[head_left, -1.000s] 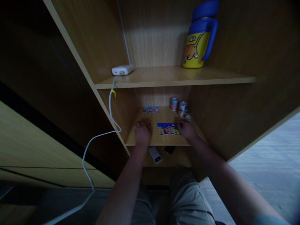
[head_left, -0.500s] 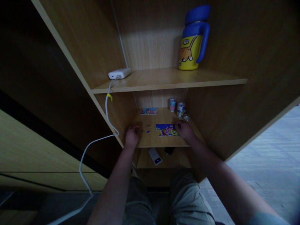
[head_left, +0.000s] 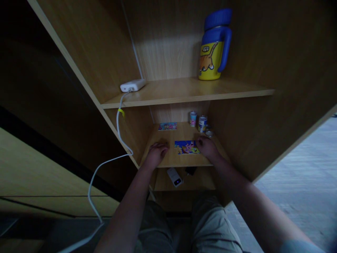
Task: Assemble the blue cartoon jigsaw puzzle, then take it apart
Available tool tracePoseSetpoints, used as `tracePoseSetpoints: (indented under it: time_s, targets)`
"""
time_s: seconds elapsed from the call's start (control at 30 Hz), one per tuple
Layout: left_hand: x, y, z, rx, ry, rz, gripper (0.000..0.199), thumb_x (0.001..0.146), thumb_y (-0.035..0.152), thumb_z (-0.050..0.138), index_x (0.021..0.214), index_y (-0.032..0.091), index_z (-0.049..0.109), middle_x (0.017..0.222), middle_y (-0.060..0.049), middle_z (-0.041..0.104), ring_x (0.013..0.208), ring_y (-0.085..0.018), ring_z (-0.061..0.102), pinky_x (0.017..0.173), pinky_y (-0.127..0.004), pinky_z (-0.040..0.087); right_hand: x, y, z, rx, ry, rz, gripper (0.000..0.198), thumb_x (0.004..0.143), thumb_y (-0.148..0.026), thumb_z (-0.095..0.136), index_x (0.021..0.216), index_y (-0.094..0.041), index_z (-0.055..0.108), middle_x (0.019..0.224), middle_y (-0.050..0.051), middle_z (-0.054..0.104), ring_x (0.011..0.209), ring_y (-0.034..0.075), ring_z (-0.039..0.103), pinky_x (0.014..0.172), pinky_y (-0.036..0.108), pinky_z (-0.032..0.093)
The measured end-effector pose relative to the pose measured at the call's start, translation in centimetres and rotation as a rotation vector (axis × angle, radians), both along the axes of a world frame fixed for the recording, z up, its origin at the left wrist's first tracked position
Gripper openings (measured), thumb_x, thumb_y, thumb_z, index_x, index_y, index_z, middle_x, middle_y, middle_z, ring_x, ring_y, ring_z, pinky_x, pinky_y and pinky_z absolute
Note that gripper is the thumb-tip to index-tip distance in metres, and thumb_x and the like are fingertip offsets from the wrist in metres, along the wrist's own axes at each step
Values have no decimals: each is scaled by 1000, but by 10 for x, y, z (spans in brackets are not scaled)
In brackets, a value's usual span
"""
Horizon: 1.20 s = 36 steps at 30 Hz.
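Observation:
A partly assembled jigsaw puzzle (head_left: 187, 147) with cartoon figures on blue lies flat on the middle shelf, its lower left side ragged. My right hand (head_left: 206, 146) rests at its right edge, fingers curled in; what they hold, if anything, is hidden. Left of the puzzle, my left hand (head_left: 158, 151) hovers low over the shelf where small loose pieces lay, and it covers them. Its fingers are bent and pressed together; I cannot see what is between them. Behind lies a colourful cartoon picture card (head_left: 167, 126).
Small printed cans (head_left: 202, 124) stand at the back right of this shelf. Above are a blue-and-yellow mug (head_left: 212, 52) and a white power bank (head_left: 133, 85), whose cable (head_left: 92, 182) hangs down the left. Another power bank (head_left: 174, 176) lies on the shelf below.
My left hand has moved right, from beside the loose puzzle pieces to over them, hiding them. My right hand stays at the puzzle's right edge. The view has shifted slightly.

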<state>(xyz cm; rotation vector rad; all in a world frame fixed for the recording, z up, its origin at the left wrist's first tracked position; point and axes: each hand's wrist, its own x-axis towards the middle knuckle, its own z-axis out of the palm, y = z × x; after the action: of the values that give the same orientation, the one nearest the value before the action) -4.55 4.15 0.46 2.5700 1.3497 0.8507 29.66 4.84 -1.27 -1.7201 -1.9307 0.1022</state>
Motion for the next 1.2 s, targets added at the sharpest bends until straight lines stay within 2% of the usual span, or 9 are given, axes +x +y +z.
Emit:
tracePoseSetpoints:
  time_s: [0.23, 0.43, 0.6, 0.77, 1.2]
  targets:
    - [24, 4, 1, 16, 25, 34, 12, 100, 31, 74, 94, 28, 83, 100, -6, 83, 105, -30, 73, 103, -48, 54, 1, 1, 0, 6, 5, 11, 25, 106, -26, 56, 100, -20, 80, 104, 9, 82, 99, 23, 74, 92, 29, 50]
    - [11, 11, -7, -15, -245, 161, 25, 106, 26, 60, 119, 24, 81, 113, -9, 83, 106, -28, 74, 98, -43, 59, 2, 0, 0, 0, 13, 1, 26, 107, -28, 55, 101, -20, 79, 105, 9, 81, 98, 22, 74, 90, 28, 50]
    - [9, 12, -8, -19, -181, 40, 12, 100, 33, 73, 98, 26, 83, 107, -5, 83, 107, -26, 74, 105, -44, 55, 1, -1, 1, 8, 21, 8, 28, 109, -29, 54, 101, -19, 78, 104, 9, 81, 96, 21, 73, 88, 28, 49]
    - [15, 9, -7, -46, -105, 32, 13, 88, 40, 90, 93, 28, 85, 116, -4, 82, 116, -28, 72, 111, -48, 51, 1, -1, 1, 0, 10, 5, 27, 109, -28, 54, 102, -19, 79, 107, 10, 81, 99, 22, 73, 90, 28, 49]
    - [18, 12, -7, -79, -84, -10, 9, 90, 32, 90, 95, 28, 83, 111, -3, 81, 114, -28, 71, 107, -46, 50, -1, -1, 3, -3, 2, -11, 28, 109, -28, 54, 101, -18, 79, 105, 10, 82, 96, 22, 73, 87, 29, 47]
